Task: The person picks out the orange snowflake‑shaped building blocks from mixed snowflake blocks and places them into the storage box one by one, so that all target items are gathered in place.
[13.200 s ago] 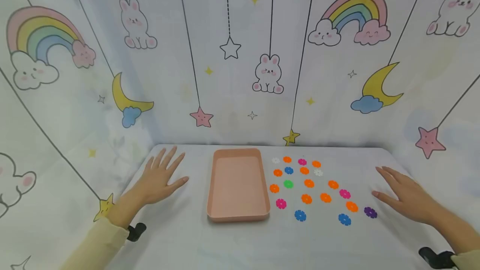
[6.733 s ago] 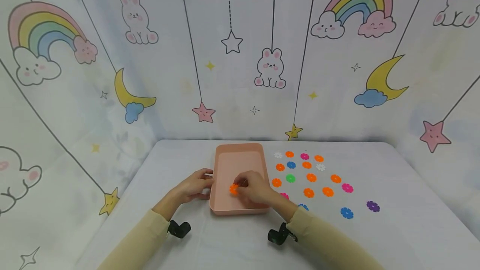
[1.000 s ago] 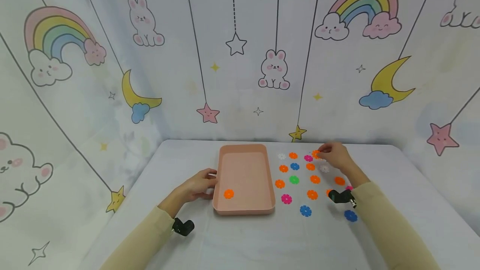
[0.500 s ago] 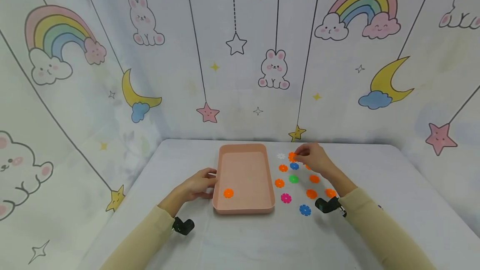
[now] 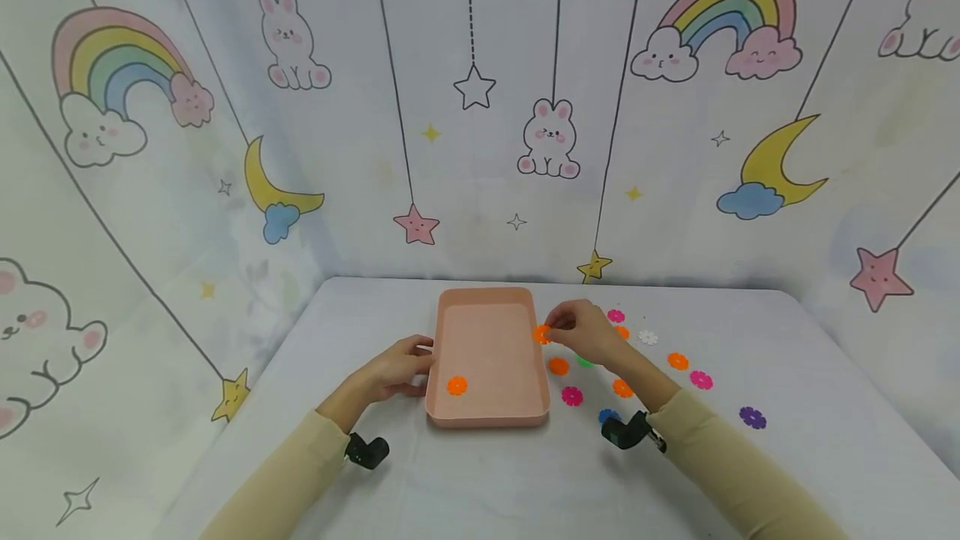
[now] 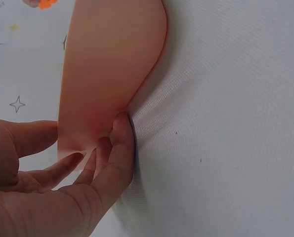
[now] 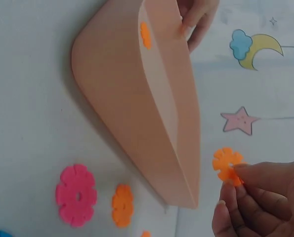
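Observation:
A shallow peach-pink tray (image 5: pixel 491 332) lies on the white tablecloth. My left hand (image 5: pixel 397 369) is at the tray's left side; in the left wrist view its fingertips (image 6: pixel 122 121) touch the outer wall near a corner. One orange flower-shaped plastic disc (image 5: pixel 457 386) rests inside the tray, toward the near left. My right hand (image 5: pixel 588 332) pinches a second orange disc (image 7: pixel 227 165) between thumb and fingers, beside the tray's right rim. That disc overlaps the rim in the head view.
Several similar notched discs lie spread to the tray's right, among them a pink one (image 5: pixel 572 396), a white one (image 5: pixel 648 337) and a purple one (image 5: pixel 753 417). My right hand and forearm hide some. A cartoon-printed cloth (image 5: pixel 360 107) hangs behind the table.
Over the last second my right hand has carried the pinched orange disc left from the far right discs to the tray's rim. My left hand has stayed put. The tray held no disc 13 seconds ago.

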`<state>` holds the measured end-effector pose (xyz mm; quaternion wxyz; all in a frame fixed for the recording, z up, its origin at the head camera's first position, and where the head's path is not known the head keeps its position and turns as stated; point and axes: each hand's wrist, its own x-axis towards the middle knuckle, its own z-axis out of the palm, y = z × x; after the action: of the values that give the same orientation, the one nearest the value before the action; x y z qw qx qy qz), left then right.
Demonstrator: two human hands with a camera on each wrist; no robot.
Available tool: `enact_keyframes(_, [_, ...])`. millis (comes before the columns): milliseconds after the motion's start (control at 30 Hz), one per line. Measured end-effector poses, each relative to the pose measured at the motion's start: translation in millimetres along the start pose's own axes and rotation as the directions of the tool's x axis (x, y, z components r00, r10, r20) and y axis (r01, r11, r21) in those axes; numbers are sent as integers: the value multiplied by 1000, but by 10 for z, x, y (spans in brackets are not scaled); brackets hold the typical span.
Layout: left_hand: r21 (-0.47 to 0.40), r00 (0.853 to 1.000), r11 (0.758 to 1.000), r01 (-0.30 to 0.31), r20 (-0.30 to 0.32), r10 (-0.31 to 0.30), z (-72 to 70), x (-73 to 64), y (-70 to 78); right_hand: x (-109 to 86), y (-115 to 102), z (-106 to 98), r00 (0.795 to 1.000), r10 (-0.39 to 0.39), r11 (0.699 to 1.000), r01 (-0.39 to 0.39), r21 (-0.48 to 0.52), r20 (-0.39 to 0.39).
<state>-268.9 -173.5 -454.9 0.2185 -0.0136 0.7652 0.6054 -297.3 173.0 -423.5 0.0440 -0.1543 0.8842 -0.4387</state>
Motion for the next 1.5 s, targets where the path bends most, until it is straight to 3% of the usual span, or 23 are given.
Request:
enact_keyframes(400, [21,1000,1000,1,1,-1,4,-5,8,-27,-180,335,996,-53,998,51,27,72])
enact_keyframes(900, [23,1000,1000,5,-4,-5,3,-13,14,-24,-343,749,969,-137,988,149,-40,208])
enact_keyframes(1500, [42,1000,999,5,7,-5,2,-46,63,-14,-425,991,940,-172,977,202,-74,296])
